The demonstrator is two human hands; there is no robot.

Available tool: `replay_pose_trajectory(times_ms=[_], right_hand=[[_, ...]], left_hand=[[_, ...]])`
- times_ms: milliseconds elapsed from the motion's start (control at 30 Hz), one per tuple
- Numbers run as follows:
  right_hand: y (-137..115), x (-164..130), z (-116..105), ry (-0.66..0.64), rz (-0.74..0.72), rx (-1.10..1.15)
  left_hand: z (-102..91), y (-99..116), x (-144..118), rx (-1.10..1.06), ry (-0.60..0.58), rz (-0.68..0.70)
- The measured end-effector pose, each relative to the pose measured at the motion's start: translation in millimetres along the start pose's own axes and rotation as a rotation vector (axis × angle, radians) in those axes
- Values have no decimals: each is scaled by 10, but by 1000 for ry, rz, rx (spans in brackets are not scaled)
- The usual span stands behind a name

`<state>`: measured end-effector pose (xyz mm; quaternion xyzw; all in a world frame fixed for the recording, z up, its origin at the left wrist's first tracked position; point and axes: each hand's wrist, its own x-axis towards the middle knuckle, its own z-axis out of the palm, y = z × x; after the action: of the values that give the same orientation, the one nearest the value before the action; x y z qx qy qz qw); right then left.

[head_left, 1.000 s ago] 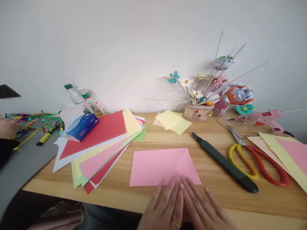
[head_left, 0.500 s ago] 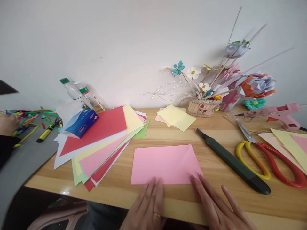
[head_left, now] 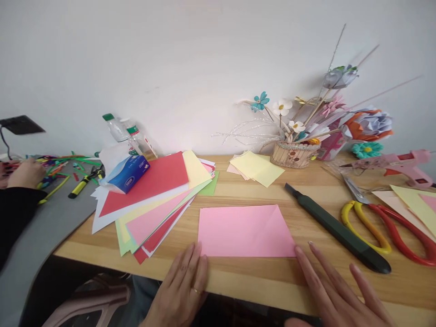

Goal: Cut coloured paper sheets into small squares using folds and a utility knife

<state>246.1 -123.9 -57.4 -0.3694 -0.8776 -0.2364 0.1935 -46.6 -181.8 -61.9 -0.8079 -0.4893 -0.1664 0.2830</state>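
Observation:
A pink sheet of paper lies flat on the wooden table in front of me, with a faint diagonal crease near its right end. At its lower left corner rest the fingertips of my left hand, fingers stretched and close together, a ring on one of them. My right hand has its fingers spread, the index fingertip touching the lower right corner of the sheet. Neither hand grasps anything. To the right of the paper lie a dark green cutter-like tool and scissors with one yellow and one red handle.
Fanned coloured paper lies left under a blue tissue pack. Yellow squares, a flower basket and a pink glue gun stand behind. Another person's hand is at far left among coloured strips.
My left hand has slid left along the paper's lower edge to its corner. My right hand has moved slightly right, its fingers more spread. The camera view has shifted a little left.

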Motion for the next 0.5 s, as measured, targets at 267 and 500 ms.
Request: replay_pose_trajectory(times_ms=[267, 500], right_hand=[[-513, 453, 82, 58, -120, 159], [443, -253, -56, 42, 31, -1]], left_hand=[[-6, -94, -38, 43, -10, 81], [-120, -184, 16, -83, -83, 96]])
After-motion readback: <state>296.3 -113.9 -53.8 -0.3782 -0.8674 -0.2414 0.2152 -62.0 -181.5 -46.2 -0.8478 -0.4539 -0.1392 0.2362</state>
